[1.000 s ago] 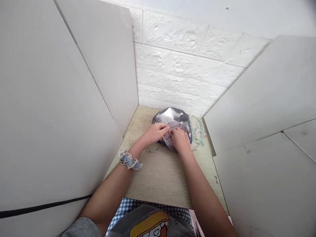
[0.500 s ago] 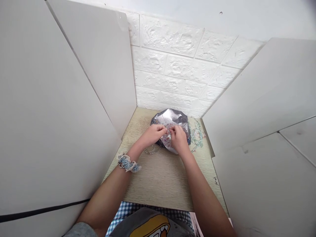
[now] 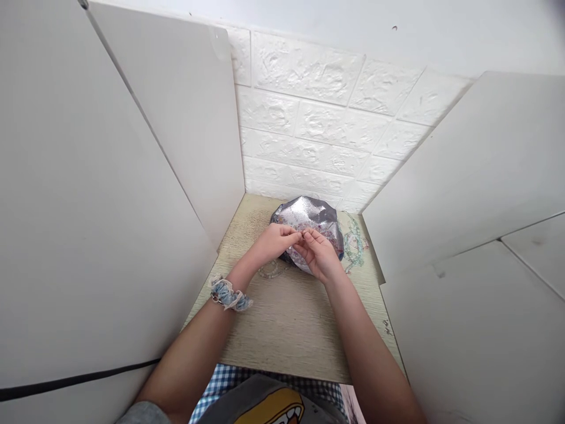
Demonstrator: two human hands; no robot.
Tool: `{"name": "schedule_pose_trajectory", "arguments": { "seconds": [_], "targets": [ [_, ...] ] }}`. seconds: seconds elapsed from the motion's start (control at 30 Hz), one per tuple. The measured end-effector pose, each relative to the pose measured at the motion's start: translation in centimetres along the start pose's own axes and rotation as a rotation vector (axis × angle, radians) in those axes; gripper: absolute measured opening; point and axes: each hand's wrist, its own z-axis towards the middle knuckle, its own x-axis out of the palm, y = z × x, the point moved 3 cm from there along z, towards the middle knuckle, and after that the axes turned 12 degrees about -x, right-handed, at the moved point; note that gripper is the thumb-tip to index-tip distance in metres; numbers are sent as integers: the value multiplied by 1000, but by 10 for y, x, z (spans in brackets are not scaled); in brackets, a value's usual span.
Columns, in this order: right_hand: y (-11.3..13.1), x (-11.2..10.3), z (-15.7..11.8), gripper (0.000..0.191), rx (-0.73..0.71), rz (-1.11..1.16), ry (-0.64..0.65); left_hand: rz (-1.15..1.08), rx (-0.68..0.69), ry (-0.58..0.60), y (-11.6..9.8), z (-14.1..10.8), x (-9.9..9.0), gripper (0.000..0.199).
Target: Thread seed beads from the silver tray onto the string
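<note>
A silver foil bag (image 3: 309, 207), laid open on the table, holds many small multicoloured beads (image 3: 304, 259). Over it, my left hand (image 3: 278, 240) is closed, thumb and forefinger pressed together. My right hand (image 3: 320, 253) also pinches, with its fingertips meeting those of the left hand. Whatever is between the fingers is too small to make out. A string of pale beads (image 3: 270, 271) curves out from under my left hand on the tabletop. To the right of the bag lie green and clear bead strings (image 3: 353, 242).
White panels (image 3: 168, 118) rise close on the left and right of the narrow wooden table (image 3: 282, 324). Behind stands a white brick-patterned wall (image 3: 309, 121). Small metallic bits (image 3: 387, 327) lie by the right edge. A blue scrunchie (image 3: 230, 295) circles my left wrist.
My right hand has turned so more of its palm and fingers show, and its fingertips have come up against the left ones. The left hand has barely moved.
</note>
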Motion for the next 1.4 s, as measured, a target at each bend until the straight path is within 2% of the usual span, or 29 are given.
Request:
{"name": "schedule_pose_trajectory", "arguments": {
  "seconds": [1.4],
  "targets": [
    [0, 3, -1, 17, -8, 1, -13, -2, -20, -23, -4, -3, -1, 31]
  ]
}}
